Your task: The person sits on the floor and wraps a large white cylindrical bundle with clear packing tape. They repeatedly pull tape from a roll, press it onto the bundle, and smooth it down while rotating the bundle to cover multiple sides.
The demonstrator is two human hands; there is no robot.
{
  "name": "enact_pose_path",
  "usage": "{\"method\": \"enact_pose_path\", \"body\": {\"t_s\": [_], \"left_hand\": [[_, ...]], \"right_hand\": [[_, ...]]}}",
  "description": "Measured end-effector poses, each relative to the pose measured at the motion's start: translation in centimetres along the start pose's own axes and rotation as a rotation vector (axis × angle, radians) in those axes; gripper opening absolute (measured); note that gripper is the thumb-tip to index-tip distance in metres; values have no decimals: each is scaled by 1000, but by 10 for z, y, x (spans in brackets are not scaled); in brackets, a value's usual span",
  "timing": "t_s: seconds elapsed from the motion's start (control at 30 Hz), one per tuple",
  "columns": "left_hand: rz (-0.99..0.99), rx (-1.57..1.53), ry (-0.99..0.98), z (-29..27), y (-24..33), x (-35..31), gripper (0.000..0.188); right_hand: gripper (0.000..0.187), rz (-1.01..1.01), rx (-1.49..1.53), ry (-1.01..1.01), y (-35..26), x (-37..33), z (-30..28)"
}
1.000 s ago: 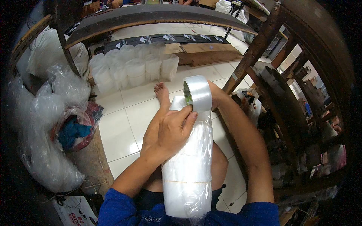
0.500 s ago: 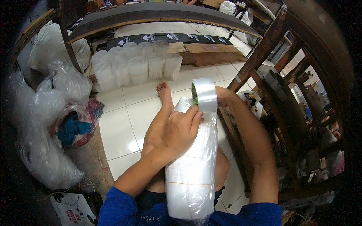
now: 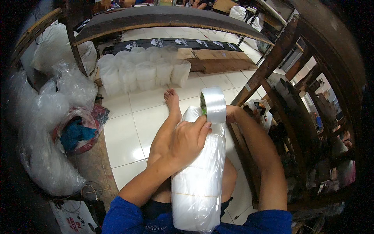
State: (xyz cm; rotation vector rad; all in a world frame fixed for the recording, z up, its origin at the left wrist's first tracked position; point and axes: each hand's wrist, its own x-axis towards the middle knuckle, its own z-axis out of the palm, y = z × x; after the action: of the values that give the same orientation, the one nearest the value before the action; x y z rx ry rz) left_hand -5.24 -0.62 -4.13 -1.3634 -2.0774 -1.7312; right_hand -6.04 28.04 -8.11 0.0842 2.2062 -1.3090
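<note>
A long white bundle point(image 3: 196, 206) in clear plastic wrap lies along my lap, with a thin band around its lower part. At its far end is a wide roll of clear tape point(image 3: 216, 104) with a green inner core. My right hand point(image 3: 232, 113) is behind the roll's right side and holds it; most of its fingers are hidden. My left hand point(image 3: 188, 138) is closed, its thumb and fingers pinching the plastic wrap at the bundle's far end, just below the roll. The roll stands on edge, close to the left fingertips.
Several rolled translucent bundles point(image 3: 146, 74) stand on the tiled floor point(image 3: 126, 132) ahead. Clear plastic bags point(image 3: 50, 128) and a blue cloth point(image 3: 78, 133) are at left. A dark wooden frame point(image 3: 269, 66) rises close on the right. A long grey-topped bench point(image 3: 171, 17) crosses the far side.
The view has tilted a little, so the surroundings sit slightly lower. Both hands keep almost the same hold on the tape roll and the plastic wrap.
</note>
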Motion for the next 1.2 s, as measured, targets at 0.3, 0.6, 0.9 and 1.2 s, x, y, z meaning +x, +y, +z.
{"method": "enact_pose_path", "body": {"t_s": [0.3,0.6,0.9,1.2], "left_hand": [[-1,6,7,2,-4,0,16],[9,2,-7,2,-6,-2,15],[44,22,32,11,-8,0,14],[-5,0,6,1,-3,-2,14]], "right_hand": [[49,-85,416,95,-14,28,-7],[59,-121,523,69,57,58,8],[66,-209,515,68,30,40,4],[69,-268,806,-468,-44,51,32]]}}
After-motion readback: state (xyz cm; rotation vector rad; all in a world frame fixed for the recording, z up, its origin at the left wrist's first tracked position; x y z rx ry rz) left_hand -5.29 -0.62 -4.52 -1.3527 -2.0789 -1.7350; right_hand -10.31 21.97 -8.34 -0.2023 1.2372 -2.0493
